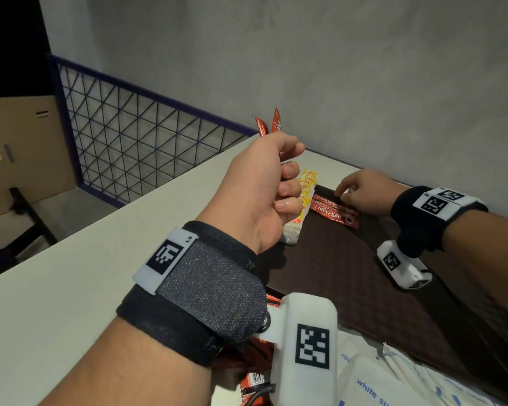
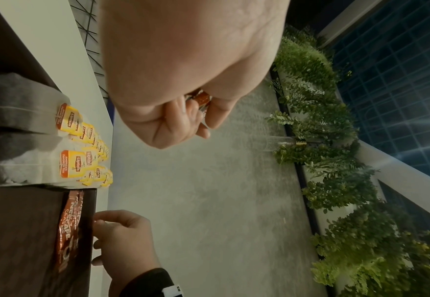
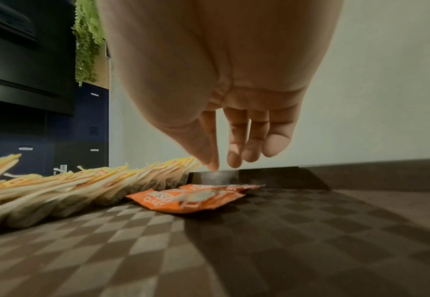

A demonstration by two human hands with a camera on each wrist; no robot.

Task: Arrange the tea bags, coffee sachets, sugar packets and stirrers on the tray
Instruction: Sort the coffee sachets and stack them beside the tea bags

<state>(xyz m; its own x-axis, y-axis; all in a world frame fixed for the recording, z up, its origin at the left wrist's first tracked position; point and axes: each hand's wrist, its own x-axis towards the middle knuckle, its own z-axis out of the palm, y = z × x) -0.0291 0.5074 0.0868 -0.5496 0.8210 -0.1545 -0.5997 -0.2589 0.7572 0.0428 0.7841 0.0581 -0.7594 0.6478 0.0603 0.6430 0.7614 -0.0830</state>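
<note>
Nearest, at the bottom edge of the head view, a heap of white paper sugar packets point(image 1: 399, 385) with blue print is cut off by the frame, and some red sachets point(image 1: 254, 379) lie half hidden under the left wrist camera; neither heap can be counted.

Above them the left hand point(image 1: 264, 189) is raised off the table, its fingers curled into a fist round a bunch of red foil coffee sachets point(image 1: 269, 126). Two tips stick up above the knuckles, pointing up and away; how many more the fist holds cannot be told.

Just right of those curled fingers, a row of white paper tea bags point(image 1: 301, 200) with yellow tags overlaps along the left edge of the dark brown checkered tray point(image 1: 349, 268); too many overlap to count.

Farther right, the right hand point(image 1: 364, 191) reaches down with loosely bent fingers, holding nothing, the fingertips point(image 3: 212, 160) at the far ends of about three flat red coffee sachets point(image 1: 333, 209) lying side by side on the tray. Their long axis runs from the tea bags toward the right wrist.
</note>
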